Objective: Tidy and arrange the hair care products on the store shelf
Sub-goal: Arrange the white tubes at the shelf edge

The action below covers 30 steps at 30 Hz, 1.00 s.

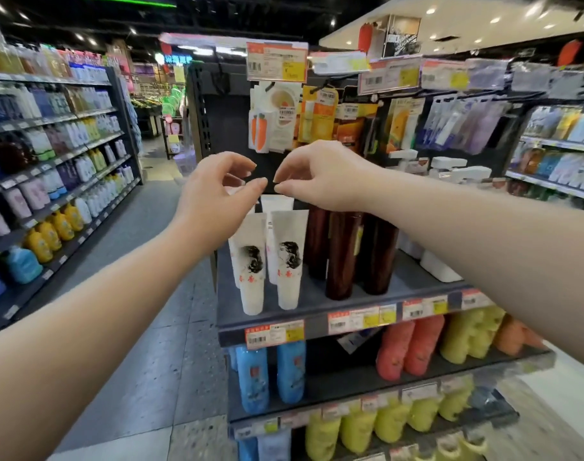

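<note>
White tubes (270, 261), printed with a dark-haired head and red characters, are stood at frame centre on a grey shelf (317, 309). Just above, the left hand (214, 194) and right hand (320, 176) are held with grips apart, empty. Brown bottles (343, 251) stand beside; a tiled aisle (157, 294) is seen left.
</note>
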Each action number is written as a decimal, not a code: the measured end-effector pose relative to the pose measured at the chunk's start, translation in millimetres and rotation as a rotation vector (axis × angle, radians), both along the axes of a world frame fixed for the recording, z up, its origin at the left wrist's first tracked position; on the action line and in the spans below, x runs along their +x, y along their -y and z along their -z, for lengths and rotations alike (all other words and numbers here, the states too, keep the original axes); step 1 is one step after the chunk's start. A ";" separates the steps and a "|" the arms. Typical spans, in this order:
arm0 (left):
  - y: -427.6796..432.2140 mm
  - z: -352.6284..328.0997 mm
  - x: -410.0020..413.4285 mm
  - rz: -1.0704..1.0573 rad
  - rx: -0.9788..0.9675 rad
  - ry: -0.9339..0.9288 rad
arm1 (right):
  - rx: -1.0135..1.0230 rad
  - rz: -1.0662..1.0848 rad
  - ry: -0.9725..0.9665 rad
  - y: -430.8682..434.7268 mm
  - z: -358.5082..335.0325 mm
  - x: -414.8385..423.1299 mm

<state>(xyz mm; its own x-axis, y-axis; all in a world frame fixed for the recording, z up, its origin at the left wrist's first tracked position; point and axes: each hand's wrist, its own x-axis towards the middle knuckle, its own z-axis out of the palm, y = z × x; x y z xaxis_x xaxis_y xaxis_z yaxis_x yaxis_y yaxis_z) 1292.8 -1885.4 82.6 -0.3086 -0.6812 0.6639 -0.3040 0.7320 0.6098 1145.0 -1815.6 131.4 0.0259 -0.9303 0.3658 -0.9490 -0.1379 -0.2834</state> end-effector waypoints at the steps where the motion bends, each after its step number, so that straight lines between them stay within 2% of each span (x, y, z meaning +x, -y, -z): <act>1: -10.8 0.5 -7.5 0.012 -0.002 -0.020 | 0.000 -0.009 0.002 -11.4 1.4 -4.9; 7: -83.3 19.5 -70.1 0.139 0.088 -0.062 | 0.069 -0.007 0.024 -90.5 21.4 -54.3; 16: -166.7 102.1 -147.4 0.163 0.302 0.140 | 0.272 0.057 0.084 -181.8 101.8 -137.3; 24: -178.1 171.9 -177.4 0.071 0.518 0.317 | 0.403 0.138 0.193 -187.8 177.1 -174.5; 30: -150.5 206.2 -194.4 0.043 0.537 0.432 | 0.410 0.221 0.256 -158.4 217.3 -187.7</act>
